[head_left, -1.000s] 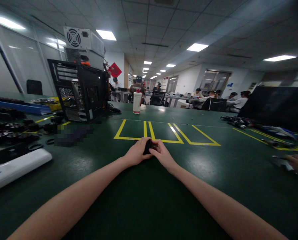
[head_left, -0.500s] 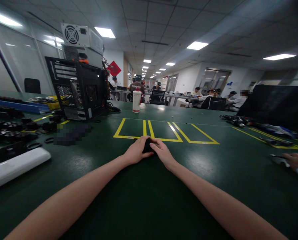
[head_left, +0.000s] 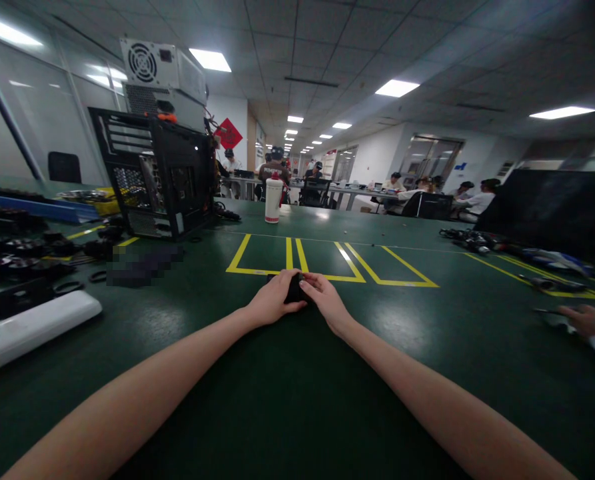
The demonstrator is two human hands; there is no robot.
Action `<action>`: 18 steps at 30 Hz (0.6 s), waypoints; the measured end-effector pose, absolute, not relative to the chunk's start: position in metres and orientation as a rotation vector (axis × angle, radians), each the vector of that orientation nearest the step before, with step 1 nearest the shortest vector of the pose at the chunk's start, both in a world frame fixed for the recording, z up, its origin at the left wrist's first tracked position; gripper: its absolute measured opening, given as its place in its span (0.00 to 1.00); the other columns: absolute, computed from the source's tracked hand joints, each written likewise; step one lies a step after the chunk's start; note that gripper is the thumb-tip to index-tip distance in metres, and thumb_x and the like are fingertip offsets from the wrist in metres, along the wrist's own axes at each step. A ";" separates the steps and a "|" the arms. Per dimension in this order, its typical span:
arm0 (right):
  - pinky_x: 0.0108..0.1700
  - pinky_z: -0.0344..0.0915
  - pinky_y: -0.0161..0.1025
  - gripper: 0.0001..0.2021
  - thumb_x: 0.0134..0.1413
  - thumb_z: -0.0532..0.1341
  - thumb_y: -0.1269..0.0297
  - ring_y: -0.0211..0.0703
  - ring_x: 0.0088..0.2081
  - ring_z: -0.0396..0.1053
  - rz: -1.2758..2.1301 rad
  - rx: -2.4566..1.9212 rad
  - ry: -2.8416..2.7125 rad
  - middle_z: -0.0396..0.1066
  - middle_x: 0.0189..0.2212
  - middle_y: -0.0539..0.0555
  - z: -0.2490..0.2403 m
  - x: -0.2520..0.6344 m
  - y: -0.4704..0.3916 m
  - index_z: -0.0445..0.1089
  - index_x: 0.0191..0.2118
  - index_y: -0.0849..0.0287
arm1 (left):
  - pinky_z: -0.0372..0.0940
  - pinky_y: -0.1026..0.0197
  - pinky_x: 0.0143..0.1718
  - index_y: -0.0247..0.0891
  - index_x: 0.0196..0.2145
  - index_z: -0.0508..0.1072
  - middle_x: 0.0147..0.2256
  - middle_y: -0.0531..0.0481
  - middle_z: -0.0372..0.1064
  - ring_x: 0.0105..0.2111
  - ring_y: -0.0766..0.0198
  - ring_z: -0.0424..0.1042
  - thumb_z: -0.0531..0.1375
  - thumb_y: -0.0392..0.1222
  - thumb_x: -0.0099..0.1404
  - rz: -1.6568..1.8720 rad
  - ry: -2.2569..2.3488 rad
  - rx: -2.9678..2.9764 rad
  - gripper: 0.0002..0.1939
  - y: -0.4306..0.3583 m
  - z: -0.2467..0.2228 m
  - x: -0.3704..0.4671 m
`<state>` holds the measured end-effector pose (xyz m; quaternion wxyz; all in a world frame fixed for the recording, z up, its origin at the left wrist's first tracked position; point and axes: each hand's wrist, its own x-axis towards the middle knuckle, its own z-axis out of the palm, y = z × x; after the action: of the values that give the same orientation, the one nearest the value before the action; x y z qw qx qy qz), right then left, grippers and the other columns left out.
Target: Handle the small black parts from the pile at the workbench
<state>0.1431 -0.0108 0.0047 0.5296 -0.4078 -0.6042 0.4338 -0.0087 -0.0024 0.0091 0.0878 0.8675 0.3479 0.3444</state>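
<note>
A small black object (head_left: 294,289) sits between my two hands at the middle of the green table (head_left: 297,387), just in front of the yellow tape outlines (head_left: 327,278). My left hand (head_left: 276,297) is wrapped over its left side, thumb along the near edge. With fingers bent, my right hand (head_left: 324,298) grips the right end of the same object, its fingertips at the upper edge. What the object is cannot be made out, as the fingers cover much of it.
An open black computer case (head_left: 177,177) carries metal power supplies (head_left: 164,73) at the left. Beyond the tape stands a white bottle (head_left: 273,201). A white bar (head_left: 37,330) and black parts lie left. Another person's hand (head_left: 590,320) holds something at the right edge.
My right fingers have shifted slightly on the black object, and more of its upper right end shows. The other person's hand at the right has moved slightly left.
</note>
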 end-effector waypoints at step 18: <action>0.45 0.58 0.40 0.12 0.45 0.57 0.59 0.40 0.42 0.62 1.054 -0.955 -1.442 0.65 0.37 0.51 0.005 0.144 -0.012 0.63 0.37 0.56 | 0.58 0.51 0.47 0.40 0.51 0.50 0.48 0.44 0.56 0.47 0.54 0.60 0.59 0.47 0.53 0.992 1.050 2.569 0.31 -0.004 0.011 -0.009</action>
<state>0.1439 -0.0119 0.0046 0.5295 -0.3998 -0.6041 0.4414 -0.0091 -0.0041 0.0110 0.0973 0.8675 0.3545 0.3350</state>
